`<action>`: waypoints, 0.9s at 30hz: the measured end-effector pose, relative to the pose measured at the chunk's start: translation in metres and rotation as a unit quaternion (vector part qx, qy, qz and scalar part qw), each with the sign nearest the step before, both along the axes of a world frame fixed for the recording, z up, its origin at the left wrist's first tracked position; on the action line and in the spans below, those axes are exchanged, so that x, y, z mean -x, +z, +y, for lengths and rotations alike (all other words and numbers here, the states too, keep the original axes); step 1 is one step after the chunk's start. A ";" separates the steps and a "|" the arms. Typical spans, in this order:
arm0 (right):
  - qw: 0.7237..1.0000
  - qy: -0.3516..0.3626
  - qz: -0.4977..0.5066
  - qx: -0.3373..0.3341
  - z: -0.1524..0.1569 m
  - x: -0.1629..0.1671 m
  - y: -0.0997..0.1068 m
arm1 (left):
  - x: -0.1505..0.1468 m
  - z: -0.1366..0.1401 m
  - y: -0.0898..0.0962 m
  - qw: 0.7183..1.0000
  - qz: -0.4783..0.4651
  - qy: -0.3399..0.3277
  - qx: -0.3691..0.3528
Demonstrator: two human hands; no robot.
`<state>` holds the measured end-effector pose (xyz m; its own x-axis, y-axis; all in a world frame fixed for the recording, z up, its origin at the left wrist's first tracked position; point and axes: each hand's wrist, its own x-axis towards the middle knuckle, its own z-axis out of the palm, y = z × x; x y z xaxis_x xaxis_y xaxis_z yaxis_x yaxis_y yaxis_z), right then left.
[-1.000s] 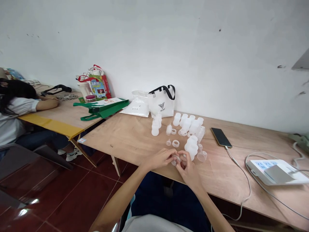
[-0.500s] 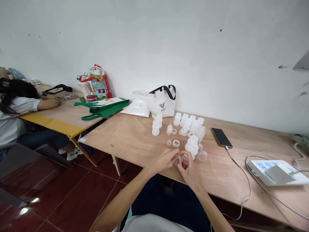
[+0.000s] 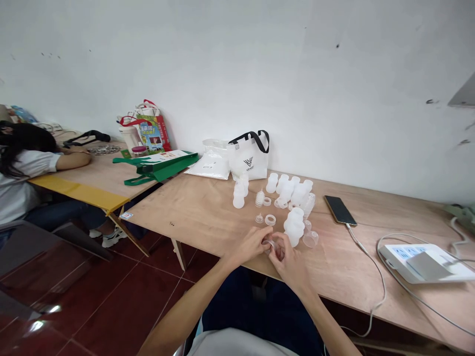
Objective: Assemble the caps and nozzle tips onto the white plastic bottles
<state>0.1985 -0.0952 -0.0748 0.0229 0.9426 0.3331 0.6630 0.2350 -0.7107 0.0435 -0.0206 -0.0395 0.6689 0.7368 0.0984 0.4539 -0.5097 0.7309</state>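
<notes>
Near the table's front edge, my left hand (image 3: 257,243) and my right hand (image 3: 285,254) meet, fingers closed round a small clear plastic ring (image 3: 270,243). Fingers cover much of it, so anything inside it is hard to make out. Just beyond the hands lie a loose clear ring (image 3: 270,219) and a clear nipple (image 3: 259,218). A stack of nipples (image 3: 260,199) stands farther back. To the right of my right hand, a frosted white bottle (image 3: 294,227) stands upright beside a clear cap (image 3: 310,239).
More frosted bottles (image 3: 239,194) stand at the back. Behind them are a white tote bag (image 3: 249,165) and a white plastic packet (image 3: 210,165). A phone (image 3: 340,210) on a cable and a white device (image 3: 428,264) lie right. A person (image 3: 31,160) leans on the left table.
My hands have shifted slightly left with the clear ring, and more of it shows between the fingers. The parts on the table stay where they were.
</notes>
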 end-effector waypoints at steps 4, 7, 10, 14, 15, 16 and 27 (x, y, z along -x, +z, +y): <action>1.000 0.004 0.012 -0.018 0.000 0.000 0.000 | 0.003 -0.003 0.010 1.000 0.018 -0.016 -0.007; 0.999 0.001 0.037 -0.014 -0.001 0.001 0.002 | 0.011 -0.006 0.020 0.999 0.014 -0.043 -0.007; 0.997 -0.010 0.073 0.004 -0.002 0.002 0.004 | 0.018 -0.007 0.027 0.998 0.000 -0.058 0.016; 0.991 0.000 0.127 0.035 -0.003 0.003 0.006 | 0.018 -0.008 0.027 1.000 -0.002 -0.009 0.028; 0.989 0.006 0.142 0.043 -0.003 0.003 0.007 | 0.016 -0.008 0.027 1.000 -0.004 0.002 0.031; 0.987 0.011 0.155 0.047 -0.002 0.002 0.007 | 0.015 -0.008 0.026 0.999 -0.005 0.007 0.034; 0.986 0.023 0.164 0.030 0.001 -0.001 0.003 | 0.006 -0.011 0.024 1.000 -0.008 -0.025 0.012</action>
